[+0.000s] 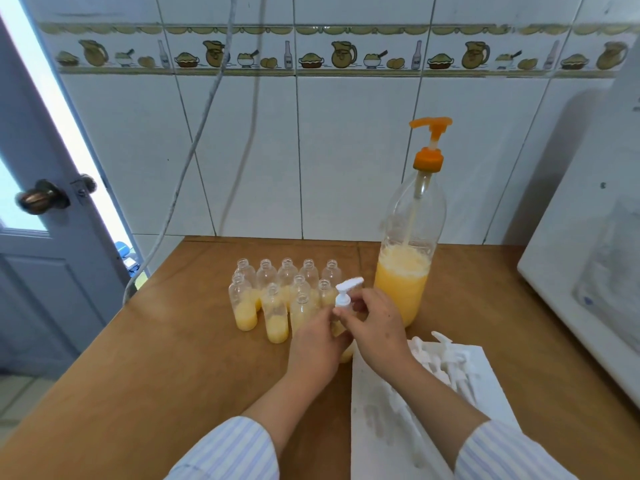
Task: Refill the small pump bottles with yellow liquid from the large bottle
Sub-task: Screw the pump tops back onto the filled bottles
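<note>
Centred on the wooden table (pixel 145 358), well forward of the tiled wall (pixel 346 150): the large bottle (pixel 408 244), upright, clear plastic, orange pump head (pixel 431 133) on top, yellow liquid filling only its lower part. Just left of the large bottle, a cluster of small open bottles (pixel 273 296), uncapped, upright, packed close in rows, each partly filled with the same yellow liquid. Directly in front of the large bottle and at the right edge of that cluster, one small bottle (pixel 346 351) held off to itself, mostly hidden behind the hands, a bit of yellow showing below them. Left hand (pixel 317 344) curled round that bottle's body, gripping it. Right hand (pixel 375 323) above it, fingers closed on the collar of a white pump cap (pixel 346 294) seated at the bottle's neck, nozzle pointing up and to the right toward the large bottle; impossible to tell whether the cap is fully screwed down. In front of and slightly right of the large bottle, a white sheet (pixel 398 420) lying flat on the table with damp marks on it, carrying a loose heap of more white pump caps (pixel 446 362) at its far end. Right of the large bottle, a white appliance (pixel 588 265) at the table's edge. Far left of it, a grey door with a round knob (pixel 36 200), and a cable (pixel 194 143) hanging down the wall. Striped sleeves (pixel 228 452) on both forearms.
</note>
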